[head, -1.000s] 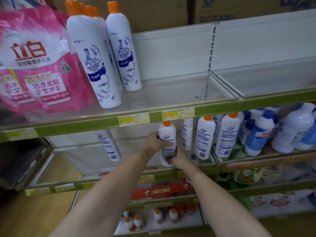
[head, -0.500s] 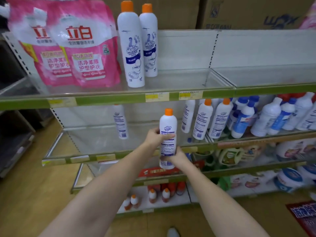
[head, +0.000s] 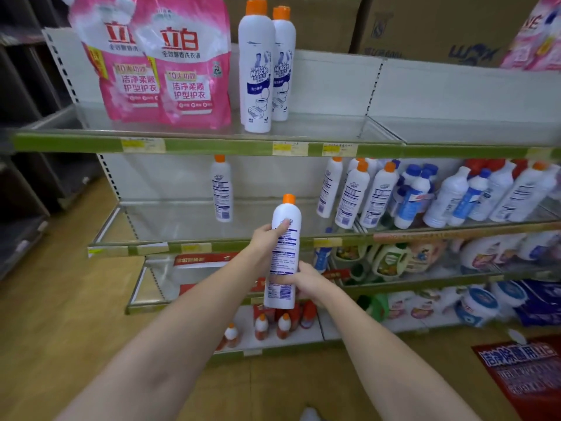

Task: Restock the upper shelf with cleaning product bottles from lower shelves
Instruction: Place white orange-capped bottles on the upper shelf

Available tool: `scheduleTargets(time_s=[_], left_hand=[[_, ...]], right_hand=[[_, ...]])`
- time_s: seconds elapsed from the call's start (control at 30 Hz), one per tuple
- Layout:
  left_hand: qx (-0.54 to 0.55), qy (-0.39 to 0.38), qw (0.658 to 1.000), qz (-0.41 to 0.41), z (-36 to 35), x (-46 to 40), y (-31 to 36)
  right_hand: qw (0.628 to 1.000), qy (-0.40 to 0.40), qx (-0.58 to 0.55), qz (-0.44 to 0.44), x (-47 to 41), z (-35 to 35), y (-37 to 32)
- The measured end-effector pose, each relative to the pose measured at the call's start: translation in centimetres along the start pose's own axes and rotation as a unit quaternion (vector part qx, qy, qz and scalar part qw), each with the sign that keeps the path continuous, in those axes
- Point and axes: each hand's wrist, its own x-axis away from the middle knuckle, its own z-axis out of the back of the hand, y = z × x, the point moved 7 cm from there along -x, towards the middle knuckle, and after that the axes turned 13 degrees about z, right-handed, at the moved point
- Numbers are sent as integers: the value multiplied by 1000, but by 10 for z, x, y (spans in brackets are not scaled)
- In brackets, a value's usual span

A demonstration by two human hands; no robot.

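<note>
Both hands on one bottle (head: 283,253), white with an orange cap, held upright in the air in front of the shelving, level with the second shelf (head: 212,247). Left hand (head: 267,238) grips the upper body, thumb across the label. Right hand (head: 306,281) wraps the lower part from the right side, fingers curled round it. The back label, with small print and a barcode, faces the person.

Top shelf (head: 212,145), green front strip with yellow price tags: two matching bottles (head: 256,71) stand one behind the other, front labels out. Just left of them, two pink pouches (head: 170,65) stand upright. Shelf to the right of the bottles is bare metal.

Second shelf: a single bottle (head: 222,189) stands alone near the back wall, left of centre. A cluster of the same orange-capped bottles (head: 358,196) stands further right, back labels out. Beyond them, blue-capped bottles (head: 416,192).

Lower shelves hold jugs, tubs and small orange-topped bottles (head: 273,325). Cardboard boxes (head: 425,25) sit above the unit. Floor is wood-toned.
</note>
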Motion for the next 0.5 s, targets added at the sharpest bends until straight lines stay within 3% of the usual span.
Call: scheduleTargets(time_s=[0.13, 0.3, 0.5], left_hand=[[5, 13, 1000, 14, 6, 10, 9], [-36, -26, 998, 34, 7, 21, 24], [-61, -19, 997, 52, 15, 35, 32]], right_hand=[[1000, -11, 9, -9, -2, -2, -5], [1000, -18, 15, 7, -2, 2, -24], [993, -14, 113, 45, -7, -2, -34]])
